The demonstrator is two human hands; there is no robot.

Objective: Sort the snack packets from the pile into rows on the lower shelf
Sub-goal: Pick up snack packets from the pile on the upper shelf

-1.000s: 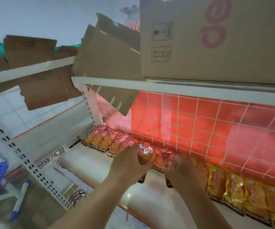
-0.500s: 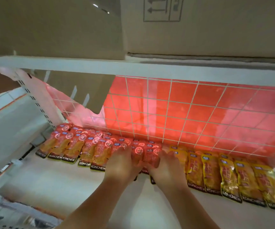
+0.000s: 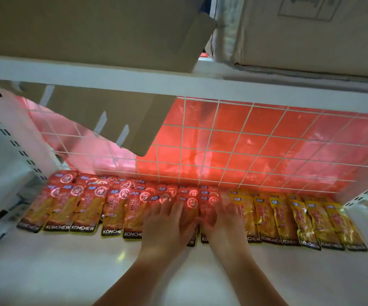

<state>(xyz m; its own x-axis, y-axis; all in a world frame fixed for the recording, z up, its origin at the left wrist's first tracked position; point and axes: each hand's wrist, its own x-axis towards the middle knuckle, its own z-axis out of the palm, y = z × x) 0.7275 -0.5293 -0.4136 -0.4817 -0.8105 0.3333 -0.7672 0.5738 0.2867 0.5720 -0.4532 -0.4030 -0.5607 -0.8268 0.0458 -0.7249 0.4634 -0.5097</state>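
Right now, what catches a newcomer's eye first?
The glowing red, wire-gridded back panel at the rear. Below it, red foil snack packets on the left meet yellow foil snack packets on the right. The left hand and right hand lie flat where they meet.

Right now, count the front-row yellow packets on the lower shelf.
6 yellow packets, side by side from the right hand, which covers part of the leftmost, to the right end of the shelf. More overlap behind them, partly hidden.
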